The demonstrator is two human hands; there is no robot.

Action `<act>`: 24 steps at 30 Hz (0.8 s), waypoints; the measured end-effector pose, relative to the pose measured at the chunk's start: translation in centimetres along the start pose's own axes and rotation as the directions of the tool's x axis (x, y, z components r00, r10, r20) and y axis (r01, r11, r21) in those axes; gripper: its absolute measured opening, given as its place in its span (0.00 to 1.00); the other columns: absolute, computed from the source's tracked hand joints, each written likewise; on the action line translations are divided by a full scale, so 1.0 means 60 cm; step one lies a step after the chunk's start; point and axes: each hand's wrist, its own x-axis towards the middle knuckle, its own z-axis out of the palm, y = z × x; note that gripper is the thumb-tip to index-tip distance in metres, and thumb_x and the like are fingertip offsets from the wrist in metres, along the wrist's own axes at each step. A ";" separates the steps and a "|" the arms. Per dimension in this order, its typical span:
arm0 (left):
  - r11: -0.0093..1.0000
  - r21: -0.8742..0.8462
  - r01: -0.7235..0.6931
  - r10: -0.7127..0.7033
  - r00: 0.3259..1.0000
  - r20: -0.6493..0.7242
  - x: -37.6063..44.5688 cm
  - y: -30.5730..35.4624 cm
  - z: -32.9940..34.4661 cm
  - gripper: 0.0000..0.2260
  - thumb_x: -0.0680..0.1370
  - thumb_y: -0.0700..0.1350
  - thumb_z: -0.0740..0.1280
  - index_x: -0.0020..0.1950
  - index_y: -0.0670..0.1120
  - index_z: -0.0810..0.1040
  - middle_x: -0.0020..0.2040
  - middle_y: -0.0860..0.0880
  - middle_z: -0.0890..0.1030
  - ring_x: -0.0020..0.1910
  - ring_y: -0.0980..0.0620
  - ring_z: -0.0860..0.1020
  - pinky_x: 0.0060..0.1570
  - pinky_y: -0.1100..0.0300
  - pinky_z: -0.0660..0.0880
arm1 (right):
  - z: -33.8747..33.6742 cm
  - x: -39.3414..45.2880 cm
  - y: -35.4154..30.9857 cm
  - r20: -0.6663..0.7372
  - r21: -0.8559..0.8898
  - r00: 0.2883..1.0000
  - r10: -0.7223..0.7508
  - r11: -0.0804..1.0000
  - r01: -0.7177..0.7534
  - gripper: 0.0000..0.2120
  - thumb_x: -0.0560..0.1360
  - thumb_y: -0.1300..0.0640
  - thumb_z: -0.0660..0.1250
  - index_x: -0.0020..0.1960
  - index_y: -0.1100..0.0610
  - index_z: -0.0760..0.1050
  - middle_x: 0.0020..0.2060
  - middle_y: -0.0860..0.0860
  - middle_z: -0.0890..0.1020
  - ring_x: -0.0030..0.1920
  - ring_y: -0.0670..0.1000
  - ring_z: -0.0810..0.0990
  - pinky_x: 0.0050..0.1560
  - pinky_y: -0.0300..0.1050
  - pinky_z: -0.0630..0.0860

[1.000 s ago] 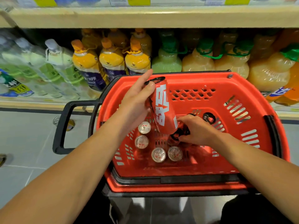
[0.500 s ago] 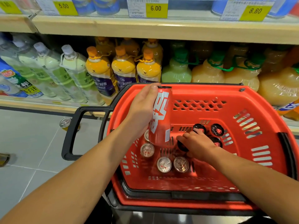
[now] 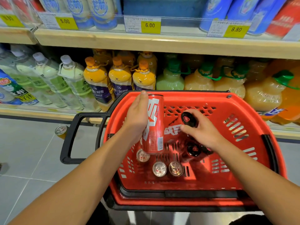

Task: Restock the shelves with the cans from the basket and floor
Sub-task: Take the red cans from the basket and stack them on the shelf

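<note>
Shelf-front basket (image 3: 243,101), cans (image 3: 153,125) in hands (image 3: 138,117)

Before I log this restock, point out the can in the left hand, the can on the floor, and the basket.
Left-hand can (image 3: 154,127): head view, label side.
Floor can (image 3: 60,129): head view, silver top.
Basket (image 3: 194,99): head view, far rim.

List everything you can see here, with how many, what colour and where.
Basket: one, red with black handle, on the floor before the shelves.
Held cans: two, red; one upright, one tilted with black top.
Cans in basket: silver tops, three showing; black tops, at least one.
Floor can: one, silver top, left of the handle.
Lower-shelf bottles: pale green, orange-capped yellow, green-capped juice.
Upper shelf: blue containers; yellow price tags.
Left hand: holds the upright can.
Right hand: holds the tilted can.
</note>
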 end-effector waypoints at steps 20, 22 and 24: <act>0.850 0.208 -0.485 0.457 0.873 0.170 0.000 0.098 -0.053 0.28 0.68 0.41 0.75 0.66 0.50 0.71 0.61 0.48 0.78 0.58 0.52 0.79 0.63 0.49 0.75 | -0.057 0.025 -0.156 -0.213 0.204 0.950 -0.229 0.940 0.272 0.24 0.71 0.65 0.72 0.65 0.56 0.71 0.52 0.44 0.79 0.49 0.34 0.78 0.51 0.30 0.72; 0.841 0.201 -0.502 0.480 0.864 0.150 0.007 0.129 -0.060 0.28 0.66 0.44 0.75 0.65 0.52 0.71 0.60 0.48 0.79 0.57 0.52 0.80 0.62 0.48 0.75 | -0.075 0.036 -0.191 -0.235 0.172 0.935 -0.265 0.936 0.308 0.24 0.69 0.60 0.71 0.63 0.53 0.72 0.53 0.44 0.79 0.50 0.35 0.78 0.53 0.31 0.72; 0.835 0.166 -0.524 0.505 0.851 0.146 0.016 0.165 -0.064 0.27 0.67 0.43 0.75 0.63 0.51 0.72 0.58 0.49 0.80 0.55 0.54 0.80 0.62 0.50 0.75 | -0.096 0.048 -0.229 -0.251 0.143 0.919 -0.304 0.928 0.345 0.24 0.69 0.58 0.70 0.63 0.52 0.72 0.54 0.46 0.80 0.53 0.38 0.78 0.56 0.33 0.71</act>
